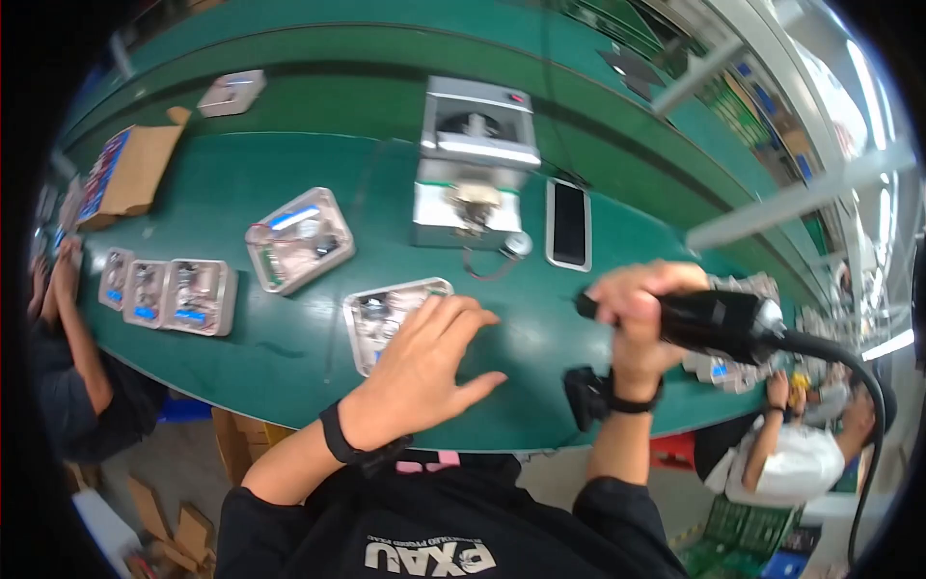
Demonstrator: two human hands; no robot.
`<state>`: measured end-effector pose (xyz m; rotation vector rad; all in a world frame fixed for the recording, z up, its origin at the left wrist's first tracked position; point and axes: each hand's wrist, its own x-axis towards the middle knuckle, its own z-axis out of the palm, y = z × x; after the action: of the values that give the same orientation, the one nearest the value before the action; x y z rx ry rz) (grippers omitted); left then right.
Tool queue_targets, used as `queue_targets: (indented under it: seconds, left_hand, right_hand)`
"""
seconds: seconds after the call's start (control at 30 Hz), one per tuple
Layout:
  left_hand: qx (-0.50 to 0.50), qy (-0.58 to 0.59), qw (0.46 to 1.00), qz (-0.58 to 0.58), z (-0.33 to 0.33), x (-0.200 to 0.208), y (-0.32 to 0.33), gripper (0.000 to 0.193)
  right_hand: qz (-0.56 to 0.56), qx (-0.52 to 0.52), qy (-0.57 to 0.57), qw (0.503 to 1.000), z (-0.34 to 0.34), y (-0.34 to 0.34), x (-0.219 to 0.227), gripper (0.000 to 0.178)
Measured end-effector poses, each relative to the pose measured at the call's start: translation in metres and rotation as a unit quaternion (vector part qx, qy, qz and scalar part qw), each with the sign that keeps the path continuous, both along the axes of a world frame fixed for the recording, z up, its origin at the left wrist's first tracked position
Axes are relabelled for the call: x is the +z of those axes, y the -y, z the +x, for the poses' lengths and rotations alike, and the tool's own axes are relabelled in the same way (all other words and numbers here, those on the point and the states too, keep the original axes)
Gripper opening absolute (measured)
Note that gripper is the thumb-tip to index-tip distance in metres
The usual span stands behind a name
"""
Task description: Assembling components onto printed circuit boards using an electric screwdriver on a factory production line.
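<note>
My right hand is wrapped round a black powered screwdriver, raised over the right part of the bench and held sideways. Its thick cord bends down at the far right; motion blurs its tip. My left hand has its fingers stretched and its thumb apart, over the right side of a white plastic housing with small electronic parts inside. That hand covers part of the housing; whether it presses on it I cannot tell. A second open housing, with wires and a blue label, sits tilted farther left.
A grey metal machine, perhaps a screw feeder, stands at the back middle. Beside it are a small round wired part and a phone. Filled housings and a cardboard box lie left. Co-workers sit at both sides.
</note>
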<state>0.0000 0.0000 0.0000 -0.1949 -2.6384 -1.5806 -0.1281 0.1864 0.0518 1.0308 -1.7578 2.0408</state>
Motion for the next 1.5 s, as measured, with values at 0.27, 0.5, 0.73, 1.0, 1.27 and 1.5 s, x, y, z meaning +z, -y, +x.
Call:
queue_targets:
  seconds: [0.27, 0.5, 0.73, 1.0, 1.27, 1.5]
  left_hand:
    - [0.271, -0.040, 0.837, -0.474, -0.013, -0.027, 0.169, 0.092]
    - [0.311, 0.112, 0.834, -0.441, -0.018, -0.017, 0.235, 0.102]
    - [0.160, -0.038, 0.937, -0.309, -0.001, 0.001, 0.123, 0.087]
    - [0.024, -0.001, 0.958, -0.286, 0.019, -0.017, 0.084, 0.077]
    - [0.072, -0.050, 0.922, -0.378, 0.004, -0.024, 0.068, 0.065]
    - [0.059, -0.032, 0.911, -0.407, -0.001, -0.026, 0.069, 0.058]
  right_hand:
    - [-0.068, 0.102, 0.062, 0.990, -0.018, 0.039, 0.015, 0.027]
    - [-0.060, 0.100, 0.016, 0.993, -0.040, 0.093, 0.019, 0.022]
    - [-0.020, 0.091, 0.023, 0.995, -0.050, 0.130, 0.009, 0.019]
    - [-0.003, 0.140, 0.103, 0.985, -0.040, 0.124, 0.009, 0.019]
    - [-0.044, 0.226, 0.096, 0.968, -0.006, 0.134, -0.010, 0.021]
    - [0.030, 0.188, 0.051, 0.980, -0.015, 0.145, -0.042, 0.022]
